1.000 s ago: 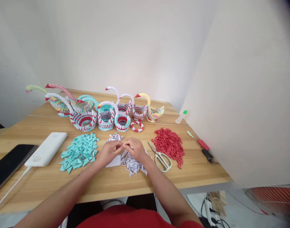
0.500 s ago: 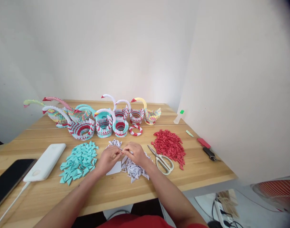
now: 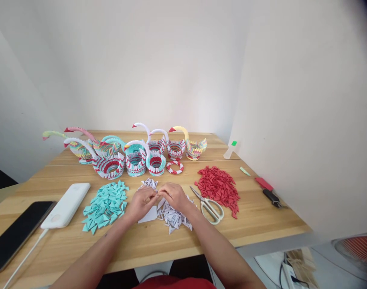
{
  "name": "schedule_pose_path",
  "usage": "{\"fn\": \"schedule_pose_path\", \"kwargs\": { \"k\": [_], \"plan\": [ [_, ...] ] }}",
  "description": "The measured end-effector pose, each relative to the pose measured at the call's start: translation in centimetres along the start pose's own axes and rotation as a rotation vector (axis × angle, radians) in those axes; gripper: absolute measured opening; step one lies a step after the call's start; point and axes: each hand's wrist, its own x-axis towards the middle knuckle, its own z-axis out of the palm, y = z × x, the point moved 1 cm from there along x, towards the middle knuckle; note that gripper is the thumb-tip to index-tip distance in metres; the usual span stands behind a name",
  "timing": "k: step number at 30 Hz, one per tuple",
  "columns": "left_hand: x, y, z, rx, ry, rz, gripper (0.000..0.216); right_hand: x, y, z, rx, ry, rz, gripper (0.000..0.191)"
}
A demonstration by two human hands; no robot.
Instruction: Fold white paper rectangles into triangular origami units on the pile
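Observation:
My left hand point(image 3: 142, 202) and my right hand point(image 3: 173, 196) meet over the table, fingertips pinched together. Whatever lies between them is too small and hidden to make out. Beneath my right hand spreads a pile of folded white paper triangles point(image 3: 173, 218), partly covered by it. A smaller heap of white folded pieces point(image 3: 149, 183) sits just beyond my fingers. Flat white paper point(image 3: 147, 214) lies under my left wrist. Turquoise paper triangles point(image 3: 106, 204) are piled to the left, red ones point(image 3: 217, 186) to the right. Scissors point(image 3: 210, 206) rest beside my right hand.
Several folded-paper swans point(image 3: 109, 166) stand along the back, with a red-and-white paper ring point(image 3: 175, 167) before them. At left are a phone point(image 3: 19, 233) and a white power bank point(image 3: 65, 204) with a cable. A green-capped bottle point(image 3: 230, 150) and a black-handled tool point(image 3: 272, 198) lie right.
The whole view has shifted slightly, so the table things appear a little further right. My hands stay pinched together in the same place over the white pieces.

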Motion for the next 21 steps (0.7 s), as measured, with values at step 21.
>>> {"fn": "schedule_pose_path", "kwargs": {
  "k": [21],
  "plan": [
    [3.1,1.2,-1.5,-0.192,-0.097,-0.185,0.030,0.0,0.2,-0.8,-0.028,0.192,0.096,0.019]
  ]
}}
